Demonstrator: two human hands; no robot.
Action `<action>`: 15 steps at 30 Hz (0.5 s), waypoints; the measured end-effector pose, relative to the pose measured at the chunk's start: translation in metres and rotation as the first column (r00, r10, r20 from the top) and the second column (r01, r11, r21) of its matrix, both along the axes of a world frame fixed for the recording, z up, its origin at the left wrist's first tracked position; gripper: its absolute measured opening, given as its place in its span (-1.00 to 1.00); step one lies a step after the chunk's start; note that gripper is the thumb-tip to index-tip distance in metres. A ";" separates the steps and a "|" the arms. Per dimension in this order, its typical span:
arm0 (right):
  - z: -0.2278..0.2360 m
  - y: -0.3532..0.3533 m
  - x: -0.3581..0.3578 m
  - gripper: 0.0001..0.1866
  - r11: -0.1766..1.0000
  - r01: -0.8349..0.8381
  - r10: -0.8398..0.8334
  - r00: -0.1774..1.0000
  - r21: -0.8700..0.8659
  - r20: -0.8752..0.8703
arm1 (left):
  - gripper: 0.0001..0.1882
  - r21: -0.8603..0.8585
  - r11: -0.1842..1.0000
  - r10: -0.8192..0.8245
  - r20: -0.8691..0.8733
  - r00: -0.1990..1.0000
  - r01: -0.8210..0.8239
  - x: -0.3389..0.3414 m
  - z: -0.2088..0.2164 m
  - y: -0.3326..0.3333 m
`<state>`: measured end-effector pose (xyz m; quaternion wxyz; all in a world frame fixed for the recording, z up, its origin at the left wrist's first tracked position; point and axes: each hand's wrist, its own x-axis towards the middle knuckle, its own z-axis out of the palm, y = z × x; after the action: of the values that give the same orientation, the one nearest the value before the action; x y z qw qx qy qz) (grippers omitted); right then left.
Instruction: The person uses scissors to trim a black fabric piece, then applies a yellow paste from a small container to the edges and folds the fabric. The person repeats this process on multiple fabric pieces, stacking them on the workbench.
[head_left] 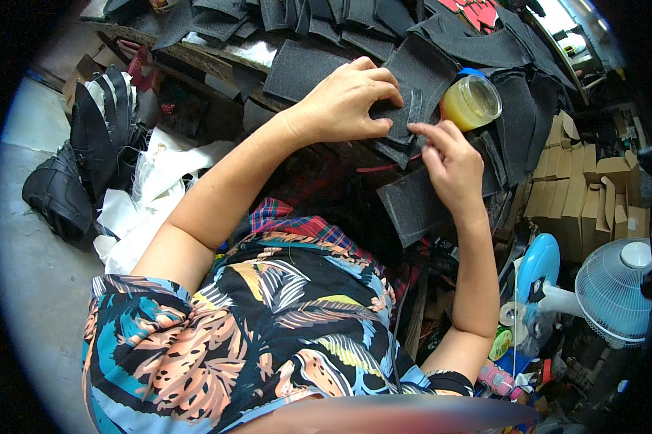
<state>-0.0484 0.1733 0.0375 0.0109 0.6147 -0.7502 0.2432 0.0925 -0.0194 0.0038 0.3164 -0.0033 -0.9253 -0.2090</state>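
Observation:
My left hand (365,101) is curled over a small black felt-like piece (399,123), its thumb at the near edge and its fingers bent above. Along the right side of that piece runs a shiny, lighter strip (415,106). My right hand (452,163) reaches in from the right; its index finger stretches to the end of the strip, the other fingers are folded, and no tool shows in it. Just beyond the right hand, a clear jar (474,103) of yellowish stuff lies tilted on dark pieces. A larger black piece (416,205) hangs at the bench's near edge.
Many black cut pieces (308,71) cover the bench. White cloth (152,173) and black padded items (87,152) lie at left. Cardboard boxes (572,188) and a white-and-blue fan (615,289) stand at right. A plaid cloth (318,235) covers my lap.

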 end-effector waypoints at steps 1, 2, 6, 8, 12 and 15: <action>0.001 0.006 0.004 -0.65 0.999 -0.032 0.031 0.998 -0.015 -0.048 | -0.66 -0.001 1.000 -0.002 0.001 1.000 0.002 0.000 0.000 0.000; 0.001 0.010 0.008 -0.62 0.995 -0.078 0.066 0.984 -0.067 -0.167 | -0.66 0.002 1.000 0.002 -0.002 1.000 -0.002 -0.001 0.000 -0.001; 0.005 0.017 0.020 -0.68 0.988 -0.152 0.124 0.906 -0.038 -0.405 | -0.64 0.005 1.000 0.014 -0.006 1.000 -0.014 -0.002 0.000 -0.001; 0.010 0.017 0.021 -0.72 0.982 -0.189 0.177 0.915 0.004 -0.362 | -0.64 0.012 1.000 0.022 0.011 1.000 -0.022 -0.002 0.000 -0.001; 0.039 0.019 -0.006 -0.78 0.979 -0.153 0.150 0.988 -0.135 -0.031 | -0.58 0.037 0.999 -0.039 0.074 0.997 0.036 0.001 0.004 -0.004; 0.059 0.011 -0.048 -0.70 0.959 -0.004 0.005 1.000 -0.282 0.005 | -0.50 0.059 0.993 -0.107 0.072 0.992 0.103 0.006 0.009 -0.008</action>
<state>-0.0961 0.1843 0.0970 0.0958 0.6080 -0.7065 0.3493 0.0983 -0.0278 0.0127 0.2698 -0.0354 -0.9290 -0.2508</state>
